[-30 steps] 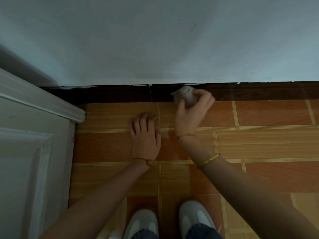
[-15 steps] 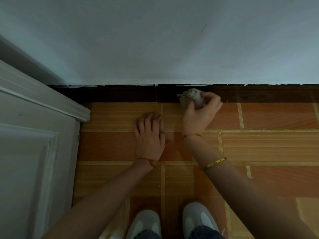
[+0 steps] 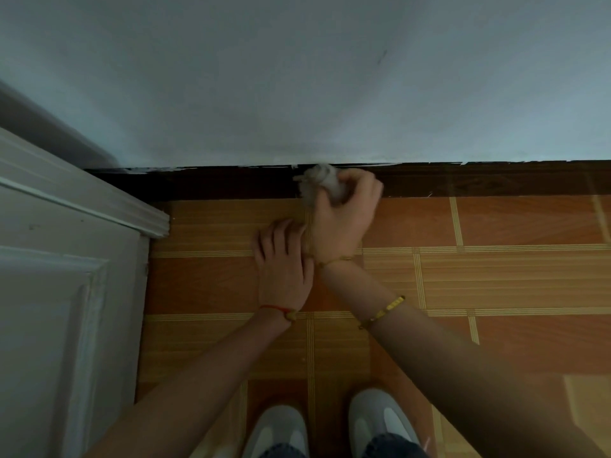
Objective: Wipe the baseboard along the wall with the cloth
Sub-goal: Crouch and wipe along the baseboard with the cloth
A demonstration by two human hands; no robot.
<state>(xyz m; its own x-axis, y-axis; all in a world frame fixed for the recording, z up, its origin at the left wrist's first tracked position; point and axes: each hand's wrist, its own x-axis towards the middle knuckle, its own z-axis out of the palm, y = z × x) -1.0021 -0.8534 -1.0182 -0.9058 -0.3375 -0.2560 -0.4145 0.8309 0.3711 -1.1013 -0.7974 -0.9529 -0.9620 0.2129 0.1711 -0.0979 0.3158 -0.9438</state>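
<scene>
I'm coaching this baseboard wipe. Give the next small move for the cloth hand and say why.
Probably slide the right hand leftward, keeping the balled cloth pressed on the dark baseboard. The stretch toward the white door frame lies ahead, and the left hand braces flat on the floor tiles.

The scene is dim and flatly lit, with a soft shadow darkening the wall at upper left. Wide-angle distortion bends the baseboard line, and the cloth is motion-blurred.
</scene>
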